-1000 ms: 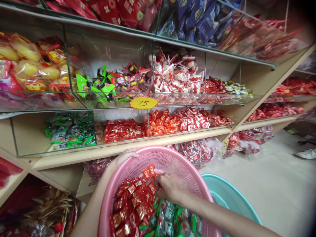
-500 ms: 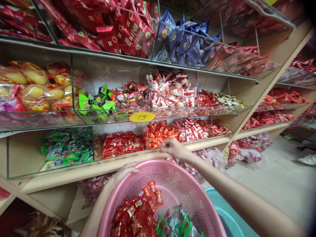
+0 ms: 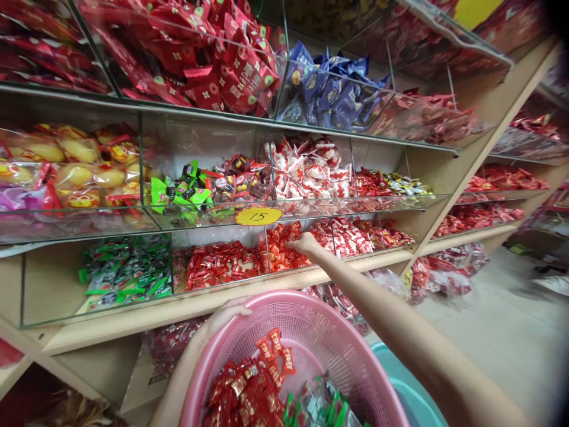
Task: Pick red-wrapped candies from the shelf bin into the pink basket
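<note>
My left hand (image 3: pixel 226 316) is closed over the far left rim of a pink plastic basket (image 3: pixel 331 317). Inside the basket lie red wrapped candies (image 3: pixel 246 394) and, to their right, green-and-clear wrapped candies (image 3: pixel 317 403). My right hand (image 3: pixel 304 244) reaches over the lower shelf's front into a bin of orange-red wrapped candies (image 3: pixel 280 248). Its fingers are curled together against the right side of that pile. The fingertips are partly hidden, so what they hold, if anything, does not show.
Glass-fronted shelves hold several kinds of candy, with a yellow price tag (image 3: pixel 258 216) on the middle one. Dark-red candies (image 3: pixel 222 264) and white-and-red candies (image 3: pixel 349 234) flank the bin. A turquoise tub (image 3: pixel 411 388) stands right of the basket; bagged goods (image 3: pixel 444 274) lie below the shelf.
My right hand has moved forward from just beyond the basket's far rim into the orange-red candies. My left hand keeps its hold on the basket.
</note>
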`<state>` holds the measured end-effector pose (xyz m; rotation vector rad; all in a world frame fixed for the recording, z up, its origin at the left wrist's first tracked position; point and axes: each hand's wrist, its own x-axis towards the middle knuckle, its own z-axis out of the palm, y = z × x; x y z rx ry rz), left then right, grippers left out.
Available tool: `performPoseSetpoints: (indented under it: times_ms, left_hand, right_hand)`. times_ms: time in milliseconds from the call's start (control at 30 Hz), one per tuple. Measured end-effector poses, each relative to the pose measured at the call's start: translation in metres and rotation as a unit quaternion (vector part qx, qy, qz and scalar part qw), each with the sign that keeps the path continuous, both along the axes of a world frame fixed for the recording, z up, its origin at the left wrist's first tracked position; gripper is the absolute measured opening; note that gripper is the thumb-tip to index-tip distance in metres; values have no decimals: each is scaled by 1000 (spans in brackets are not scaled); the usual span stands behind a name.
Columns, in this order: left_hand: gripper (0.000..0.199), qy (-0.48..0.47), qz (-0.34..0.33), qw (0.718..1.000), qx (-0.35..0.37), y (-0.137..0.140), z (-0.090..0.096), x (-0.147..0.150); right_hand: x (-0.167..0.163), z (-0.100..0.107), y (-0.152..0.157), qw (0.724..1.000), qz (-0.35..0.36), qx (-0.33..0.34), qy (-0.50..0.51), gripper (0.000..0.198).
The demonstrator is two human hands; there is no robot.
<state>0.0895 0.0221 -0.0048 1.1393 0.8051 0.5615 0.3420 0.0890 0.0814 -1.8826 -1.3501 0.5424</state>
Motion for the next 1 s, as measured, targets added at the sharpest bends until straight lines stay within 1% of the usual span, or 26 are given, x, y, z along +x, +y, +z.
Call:
performPoseSetpoints:
  times_ms: [133, 200, 300, 367, 467, 533, 667, 700, 767, 800, 900, 1000]
  left_hand:
    - [31, -5, -30, 999, -7, 1, 1, -1]
    - [30, 8, -29, 999, 13, 2, 3, -1]
    - [31, 18, -17, 998, 57, 3, 5, -1]
    - [34, 14, -24, 997, 68, 4, 5, -1]
    - [38, 12, -42, 997, 70, 5, 5, 1]
    - [38, 16, -42, 997, 68, 5, 6, 2]
    - [35, 43, -15, 998, 38, 2, 8, 3]
    - [34, 43, -7, 999, 23, 1, 8, 3]
    - [37, 26, -35, 999, -23, -1, 8, 3]
    - [38, 25, -38, 998, -31, -1, 8, 3]
    - [42, 18, -31, 998, -46, -3, 8, 4]
    - [46, 41, 1, 998, -38, -6, 11, 4]
  right_hand:
    - [0, 1, -5, 998, 4, 3, 66, 19]
    - [2, 4, -15, 995, 17, 12, 98, 19]
    - [9, 9, -38, 988, 48, 31, 141, 22]
    - [14, 10, -56, 984, 74, 39, 160, 26]
    - [21, 10, -80, 968, 136, 37, 207, 29]
    - [23, 10, -94, 955, 174, 32, 239, 31]
    - [25, 6, -119, 944, 196, -5, 266, 31]
    - [25, 1, -126, 941, 201, -24, 272, 31]
    - [24, -13, -139, 935, 202, -73, 281, 29]
    - [24, -23, -146, 933, 198, -102, 281, 28]
    - [18, -57, -162, 929, 180, -184, 264, 24]
    - [9, -85, -171, 929, 168, -221, 246, 21]
